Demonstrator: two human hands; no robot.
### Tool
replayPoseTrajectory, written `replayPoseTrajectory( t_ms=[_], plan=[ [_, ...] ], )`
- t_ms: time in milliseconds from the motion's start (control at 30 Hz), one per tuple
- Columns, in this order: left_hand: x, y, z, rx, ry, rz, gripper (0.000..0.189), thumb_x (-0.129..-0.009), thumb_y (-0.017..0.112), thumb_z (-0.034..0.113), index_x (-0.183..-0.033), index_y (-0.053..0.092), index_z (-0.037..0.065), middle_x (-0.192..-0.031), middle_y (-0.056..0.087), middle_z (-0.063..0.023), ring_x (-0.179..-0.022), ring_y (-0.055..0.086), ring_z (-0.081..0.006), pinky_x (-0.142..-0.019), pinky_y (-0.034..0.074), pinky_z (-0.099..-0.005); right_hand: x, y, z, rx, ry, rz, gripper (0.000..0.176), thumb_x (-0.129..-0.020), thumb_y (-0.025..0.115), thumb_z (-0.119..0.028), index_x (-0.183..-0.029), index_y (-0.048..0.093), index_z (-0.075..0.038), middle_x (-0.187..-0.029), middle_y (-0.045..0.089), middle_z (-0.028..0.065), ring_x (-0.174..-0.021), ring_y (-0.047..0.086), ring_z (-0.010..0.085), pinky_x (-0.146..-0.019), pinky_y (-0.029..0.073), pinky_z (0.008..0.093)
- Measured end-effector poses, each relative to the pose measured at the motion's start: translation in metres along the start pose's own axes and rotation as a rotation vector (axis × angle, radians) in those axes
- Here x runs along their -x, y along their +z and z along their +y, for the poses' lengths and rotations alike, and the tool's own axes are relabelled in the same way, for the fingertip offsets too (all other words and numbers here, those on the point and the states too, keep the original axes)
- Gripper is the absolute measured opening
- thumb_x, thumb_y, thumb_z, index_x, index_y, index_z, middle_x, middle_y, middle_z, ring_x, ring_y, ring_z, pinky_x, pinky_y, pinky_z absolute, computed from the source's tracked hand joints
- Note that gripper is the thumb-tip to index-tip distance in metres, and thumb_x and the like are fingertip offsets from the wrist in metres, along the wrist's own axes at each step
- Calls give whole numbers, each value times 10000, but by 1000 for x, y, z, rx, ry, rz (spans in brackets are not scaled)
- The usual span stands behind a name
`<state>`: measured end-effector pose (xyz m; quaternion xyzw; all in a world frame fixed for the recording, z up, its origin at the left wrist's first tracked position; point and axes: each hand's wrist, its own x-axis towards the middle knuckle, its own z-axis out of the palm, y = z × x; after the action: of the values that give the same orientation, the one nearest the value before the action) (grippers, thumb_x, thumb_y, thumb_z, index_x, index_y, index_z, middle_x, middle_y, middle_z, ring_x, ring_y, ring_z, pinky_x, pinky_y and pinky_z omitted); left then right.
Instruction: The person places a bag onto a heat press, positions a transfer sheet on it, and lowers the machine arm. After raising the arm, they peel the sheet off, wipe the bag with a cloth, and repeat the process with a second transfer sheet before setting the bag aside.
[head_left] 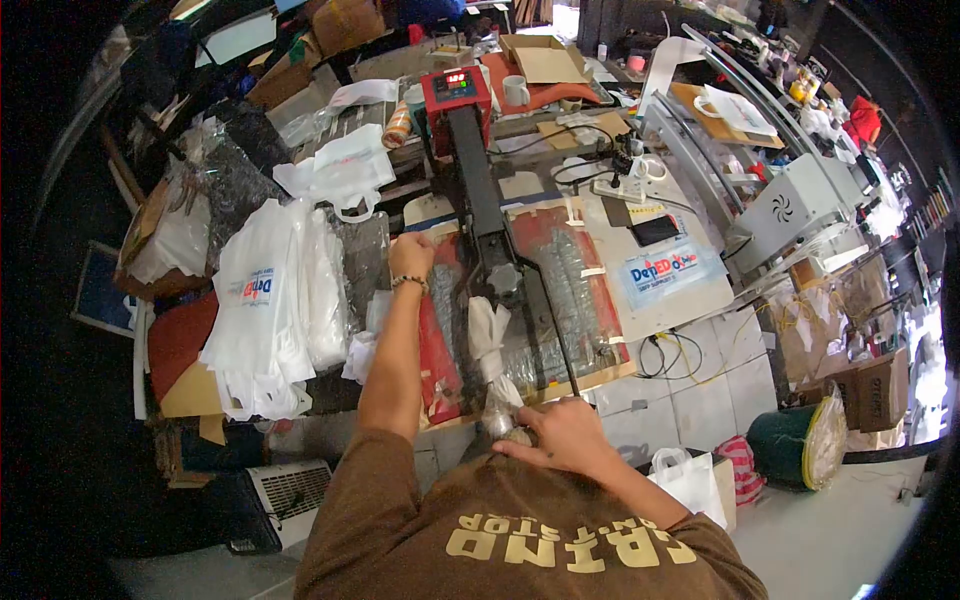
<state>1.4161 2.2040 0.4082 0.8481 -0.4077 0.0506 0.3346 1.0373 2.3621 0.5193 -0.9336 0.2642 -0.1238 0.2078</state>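
Nearest me, at the bottom of the frame, the person's brown shirt [560,570] carries cream lettering that reads upside down from here. Just above it, at lower centre, the right hand [567,437] is closed around the end of a lever handle [488,335] wrapped in pale cloth or plastic. Lower right of centre, a white bag with looped handles [690,485] stands near a dark green drum [785,448].

Farther in, left of centre, the left hand [411,256], a beaded bracelet [409,281] at its wrist, sits with fingers curled by the left edge of the heat press [478,180]; I can't tell whether it pinches anything. The press occupies the centre of the frame, its dark arm running up the middle over a worn grey and red bed [570,280].

Left of the press, a pile of white bags [265,320] printed "DepED" lies with handles toward the bottom of the frame; another white bag [345,162] lies above it. Right of centre, a printed blue-and-red sheet [670,277] lies flat below a black rectangle [657,231].

Beyond, at upper centre, stand the press's red control box [474,100] with its lit display, a white mug [516,92] and an open cardboard box [550,65]. A pale machine with a fan vent [800,190] sits at upper right.
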Motion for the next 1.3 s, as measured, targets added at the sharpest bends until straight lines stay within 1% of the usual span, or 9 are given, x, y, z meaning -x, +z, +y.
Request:
replayPoseTrajectory(
  t_ms=[167, 367, 500, 567, 800, 867, 1100, 1167, 1300],
  plan=[
    [33, -14, -2, -274, 420, -67, 145, -798, 684, 169, -861, 791, 96, -1001, 688, -204, -972, 650, -400, -836, 526, -499, 0, 0, 0, -32, -10, 28, 574, -865, 640, -642, -814, 702, -73, -638, 660, 120, -550, 643, 331, -549, 503, 425],
    [25, -63, 5, -59, 414, -250, 391, -919, 616, 281, -1284, 680, 157, -1256, 607, -181, -1164, 547, -425, -937, 462, -540, -1, -2, 2, -63, -28, 47, 574, -869, 641, -631, -804, 686, -62, -663, 666, 112, -556, 648, 324, -537, 502, 422],
    [51, -26, 4, -298, 542, -35, 434, -934, 641, 356, -1296, 656, 117, -1458, 509, -144, -1335, 429, -407, -1037, 365, -611, -3, -6, -1, -47, -7, 5, 570, -868, 644, -628, -796, 676, -64, -636, 653, 100, -538, 639, 320, -517, 493, 418],
    [65, -27, 3, -209, 448, -37, 480, -1002, 505, 447, -1380, 611, 171, -1544, 410, -191, -1453, 265, -472, -1084, 217, -713, -4, -5, -1, -32, -1, 12, 573, -864, 649, -632, -780, 667, -65, -611, 641, 91, -515, 628, 316, -503, 487, 417],
    [75, -27, 2, -189, 316, -83, 482, -990, 538, 444, -1360, 621, 146, -1529, 426, -172, -1436, 300, -451, -1088, 237, -688, -5, -3, 3, -56, -12, 8, 576, -857, 655, -640, -770, 664, -70, -591, 627, 90, -501, 622, 316, -495, 484, 423],
    [57, -30, 0, 108, 308, -68, 467, -988, 548, 435, -1346, 627, 146, -1501, 452, -166, -1395, 351, -438, -1082, 255, -671, -4, -3, 0, -36, 1, -6, 573, -859, 656, -638, -777, 669, -71, -594, 627, 93, -502, 622, 323, -496, 486, 426],
    [52, -34, -3, -220, 485, -54, 429, -1000, 535, 403, -1345, 628, 165, -1483, 472, -141, -1391, 356, -432, -1081, 261, -671, -4, -3, 2, -46, 38, -71, 578, -858, 654, -640, -796, 681, -66, -614, 639, 100, -518, 629, 331, -506, 491, 428],
    [63, -42, 0, -265, 463, -73, 420, -1002, 533, 396, -1336, 637, 163, -1480, 474, -147, -1423, 320, -436, -1112, 215, -688, 0, 0, 5, -56, 33, -149, 686, -908, 581, -633, -1429, 547, -188, -681, 640, 118, -610, 653, 333, -567, 506, 473],
    [67, -36, -4, -215, 451, -60, 400, -1000, 530, 411, -1263, 699, 161, -1479, 476, -144, -1444, 295, -435, -1132, 172, -699, 0, -4, 3, -78, 33, -140, 650, -904, 587, -637, -1334, 616, -150, -688, 643, 125, -628, 656, 344, -590, 516, 478]
  ],
)
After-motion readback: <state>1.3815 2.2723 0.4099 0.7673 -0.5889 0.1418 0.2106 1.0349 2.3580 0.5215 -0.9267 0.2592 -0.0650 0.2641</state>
